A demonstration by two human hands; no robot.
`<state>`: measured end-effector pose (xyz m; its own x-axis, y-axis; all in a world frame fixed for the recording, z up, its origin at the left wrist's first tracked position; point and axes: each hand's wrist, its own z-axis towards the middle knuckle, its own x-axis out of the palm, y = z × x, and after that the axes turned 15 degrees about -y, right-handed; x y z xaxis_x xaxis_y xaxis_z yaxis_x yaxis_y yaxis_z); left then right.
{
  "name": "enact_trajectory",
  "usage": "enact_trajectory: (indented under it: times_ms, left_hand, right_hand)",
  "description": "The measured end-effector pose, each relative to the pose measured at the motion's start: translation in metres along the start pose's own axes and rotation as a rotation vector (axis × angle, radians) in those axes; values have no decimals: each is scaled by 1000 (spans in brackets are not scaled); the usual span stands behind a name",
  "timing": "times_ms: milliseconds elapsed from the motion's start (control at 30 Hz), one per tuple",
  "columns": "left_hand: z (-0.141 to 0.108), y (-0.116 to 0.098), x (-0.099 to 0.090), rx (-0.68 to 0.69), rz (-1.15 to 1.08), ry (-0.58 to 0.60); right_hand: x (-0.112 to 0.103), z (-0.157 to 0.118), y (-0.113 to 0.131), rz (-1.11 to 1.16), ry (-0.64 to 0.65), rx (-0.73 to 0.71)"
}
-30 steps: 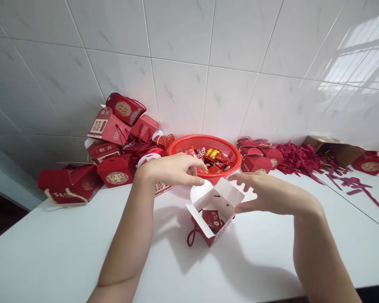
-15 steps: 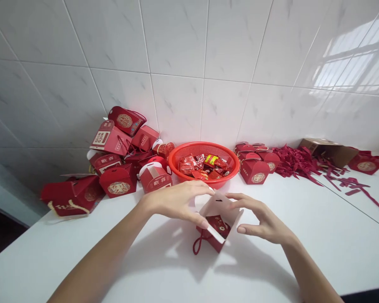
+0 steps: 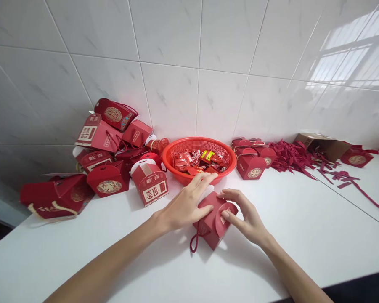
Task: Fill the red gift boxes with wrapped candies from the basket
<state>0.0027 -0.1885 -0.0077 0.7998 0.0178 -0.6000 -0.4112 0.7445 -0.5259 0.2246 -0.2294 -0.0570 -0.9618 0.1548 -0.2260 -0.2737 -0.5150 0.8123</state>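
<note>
Flaps [image 3: 220, 226] of the small red box [image 3: 210, 236] now lie folded over its top; half a second earlier they stand up, white insides showing. Left to right: well left of the left hand, a pile of red boxes [image 3: 102, 136] leans by the wall, probably stacked to save table room. Just beyond the left forearm, a printed box [image 3: 151, 185] stands upright. Left hand [image 3: 187, 205]: spread, thumb on the box top, fingers reaching past its far side, likely to steady it. Cord loop [image 3: 194, 244] hangs below that thumb. Beyond the left fingertips, a red basket [image 3: 166, 162] holds wrapped sweets [image 3: 182, 161], presumably within easy reach. Right hand [image 3: 244, 219]: pinching the box's right end, thumb on the rounded flap, apparently to keep it down. Beyond the right hand, more boxes [image 3: 252, 166] stand grouped; farther right, a ribbon heap [image 3: 288, 156] and brown carton [image 3: 322, 145].
</note>
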Motion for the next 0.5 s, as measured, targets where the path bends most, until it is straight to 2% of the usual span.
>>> enact_trajectory:
  times_ms: [100,267,400,500]
  left_hand:
    - [-1,-4,0,-11,-133,7]
    - [-2,-17,0,-61,-126,213]
    - [-7,-19,13,-20,-77,166]
    - [-13,-11,27,29,-103,77]
  right_hand:
    - [6,-1,-5,-94,-47,-48]
    - [8,1,-11,-131,-81,-41]
    - [11,-1,-12,-161,-143,-29]
    - [11,-3,-8,-187,-126,-62]
